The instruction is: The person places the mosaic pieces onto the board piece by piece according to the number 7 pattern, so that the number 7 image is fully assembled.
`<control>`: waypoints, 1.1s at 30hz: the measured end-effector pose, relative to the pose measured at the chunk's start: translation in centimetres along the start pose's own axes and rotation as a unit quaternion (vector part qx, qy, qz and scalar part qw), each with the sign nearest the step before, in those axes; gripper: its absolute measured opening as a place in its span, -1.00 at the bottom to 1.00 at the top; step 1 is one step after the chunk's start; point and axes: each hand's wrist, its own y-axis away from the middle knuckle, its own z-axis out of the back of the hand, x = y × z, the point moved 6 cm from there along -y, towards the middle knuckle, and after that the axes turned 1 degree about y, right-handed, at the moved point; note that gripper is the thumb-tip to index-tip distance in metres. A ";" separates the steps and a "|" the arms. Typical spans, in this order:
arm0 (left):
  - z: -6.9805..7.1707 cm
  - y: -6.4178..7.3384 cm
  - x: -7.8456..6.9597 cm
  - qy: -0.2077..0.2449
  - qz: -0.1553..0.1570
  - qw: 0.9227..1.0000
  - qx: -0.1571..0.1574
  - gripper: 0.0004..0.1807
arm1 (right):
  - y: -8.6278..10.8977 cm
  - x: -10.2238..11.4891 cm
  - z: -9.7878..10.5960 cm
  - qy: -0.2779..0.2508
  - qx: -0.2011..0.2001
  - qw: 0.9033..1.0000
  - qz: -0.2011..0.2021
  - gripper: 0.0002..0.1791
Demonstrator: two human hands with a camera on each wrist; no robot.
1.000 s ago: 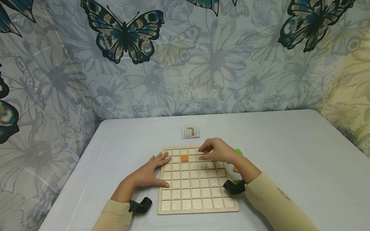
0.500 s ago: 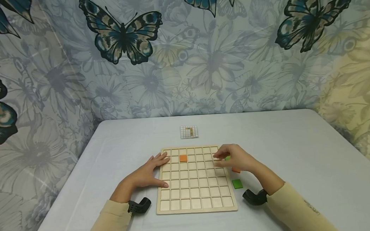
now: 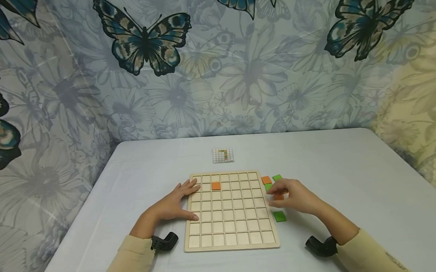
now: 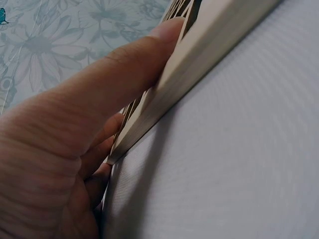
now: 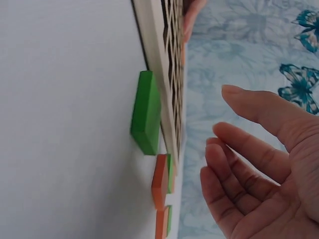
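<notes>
A pale wooden grid board [image 3: 231, 226] lies on the table, with one orange square tile [image 3: 216, 186] in a cell of its second row from the back. My left hand [image 3: 175, 203] rests on the board's left edge, fingers spread; the left wrist view shows the thumb [image 4: 114, 69] on the rim. Just off the board's right edge, my right hand [image 3: 296, 195] hovers over the loose tiles, thumb and fingers apart with nothing between them. Beneath it lies an orange tile [image 3: 278, 197], partly hidden. A green tile [image 3: 280, 216] lies nearer the front.
Behind the right hand lie another orange tile [image 3: 266, 180] and two green tiles, one at the back [image 3: 277, 177] and one partly covered. A small card [image 3: 223, 155] with a printed grid and coloured squares lies behind the board on the white table [image 3: 148, 165].
My right hand has moved right, from above the board's back right part to above the loose tiles, uncovering several of them. The left hand stays in place.
</notes>
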 end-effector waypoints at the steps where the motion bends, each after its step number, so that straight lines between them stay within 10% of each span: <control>1: 0.0 0.0 0.0 0.000 0.001 1.000 0.001 0.06 | 0.2 -0.1 0.0 0.002 0.000 1.000 0.000 -0.69; 33: -0.1 -0.1 0.2 0.000 0.007 1.000 -0.003 0.05 | 3.5 -2.6 -1.1 -0.025 0.008 1.000 -0.012 -0.70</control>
